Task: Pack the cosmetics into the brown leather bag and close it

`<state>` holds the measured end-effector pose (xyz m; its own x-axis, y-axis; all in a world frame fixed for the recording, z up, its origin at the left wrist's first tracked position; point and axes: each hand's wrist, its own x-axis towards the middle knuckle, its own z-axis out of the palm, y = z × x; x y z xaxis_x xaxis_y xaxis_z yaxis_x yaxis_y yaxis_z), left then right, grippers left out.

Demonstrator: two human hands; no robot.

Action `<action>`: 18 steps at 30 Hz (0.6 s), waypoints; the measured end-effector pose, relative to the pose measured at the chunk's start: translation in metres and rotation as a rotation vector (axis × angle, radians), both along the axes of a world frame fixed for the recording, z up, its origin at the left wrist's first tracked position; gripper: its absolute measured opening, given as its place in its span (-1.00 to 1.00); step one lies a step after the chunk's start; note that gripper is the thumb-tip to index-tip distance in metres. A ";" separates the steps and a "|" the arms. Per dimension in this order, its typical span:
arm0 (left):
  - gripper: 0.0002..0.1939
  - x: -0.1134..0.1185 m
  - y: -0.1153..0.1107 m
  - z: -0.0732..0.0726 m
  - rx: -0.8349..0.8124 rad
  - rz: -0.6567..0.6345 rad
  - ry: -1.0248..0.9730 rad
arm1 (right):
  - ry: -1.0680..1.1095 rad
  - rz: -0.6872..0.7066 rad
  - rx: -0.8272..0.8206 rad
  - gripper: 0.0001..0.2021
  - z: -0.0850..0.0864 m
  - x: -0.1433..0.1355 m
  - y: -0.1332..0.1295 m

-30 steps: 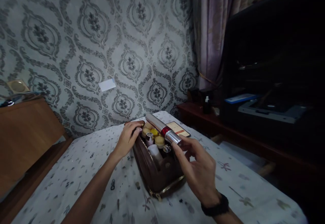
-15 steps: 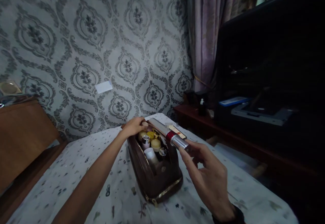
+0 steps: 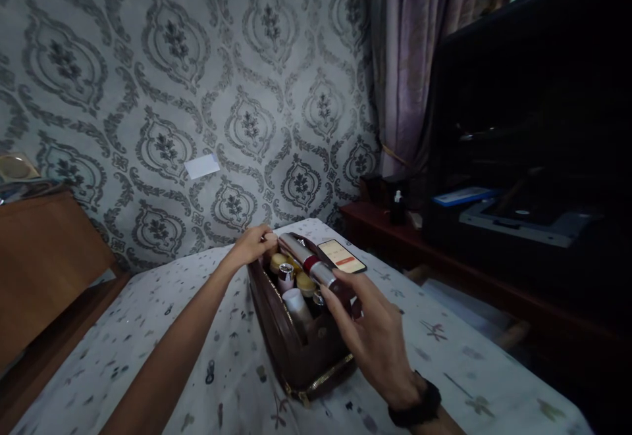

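A brown zip-up cosmetic bag lies open on the bed, its gold zipper undone. Inside are several containers, among them a white-capped bottle, a silver-topped bottle and yellow-lidded jars. My right hand pinches the near end of a silver tube with a red band, which lies slanted over the bag's right side. At the bag's far left end, my left hand is closed on the rim, its fingers beside a small beige round item.
A phone with a lit screen lies on the patterned bedsheet, right of the bag. A wooden cabinet stands at left. To the right are a dark red shelf with a small bottle and a large dark screen.
My right hand has moved left and brought the silver tube lower, into the bag's opening along its right side. My left hand stays at the far end of the bag.
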<state>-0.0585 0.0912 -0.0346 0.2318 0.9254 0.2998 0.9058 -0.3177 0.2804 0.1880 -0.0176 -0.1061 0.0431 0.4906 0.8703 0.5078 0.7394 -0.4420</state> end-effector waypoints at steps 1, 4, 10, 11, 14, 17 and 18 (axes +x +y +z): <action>-0.74 0.000 -0.001 0.000 -0.002 0.003 -0.010 | -0.011 -0.004 0.003 -0.85 0.000 -0.002 0.001; -0.75 -0.001 -0.004 -0.001 -0.009 0.021 -0.056 | -0.039 -0.011 -0.007 -0.84 0.002 -0.006 0.002; -0.76 -0.005 -0.004 -0.007 -0.039 -0.004 -0.175 | -0.069 -0.018 -0.019 -0.82 0.002 -0.010 0.003; -0.75 -0.006 -0.003 -0.007 -0.053 -0.022 -0.197 | -0.060 -0.024 -0.014 -0.82 0.002 -0.010 0.003; -0.70 -0.008 -0.001 -0.009 -0.105 -0.091 -0.262 | -0.034 -0.058 0.016 -0.83 0.003 -0.007 0.005; -0.61 -0.008 0.000 -0.008 -0.178 -0.206 -0.315 | -0.005 -0.069 0.044 -0.82 0.005 -0.004 0.005; -0.58 -0.008 0.000 -0.007 -0.206 -0.254 -0.321 | 0.007 -0.067 0.046 -0.82 0.005 -0.003 0.005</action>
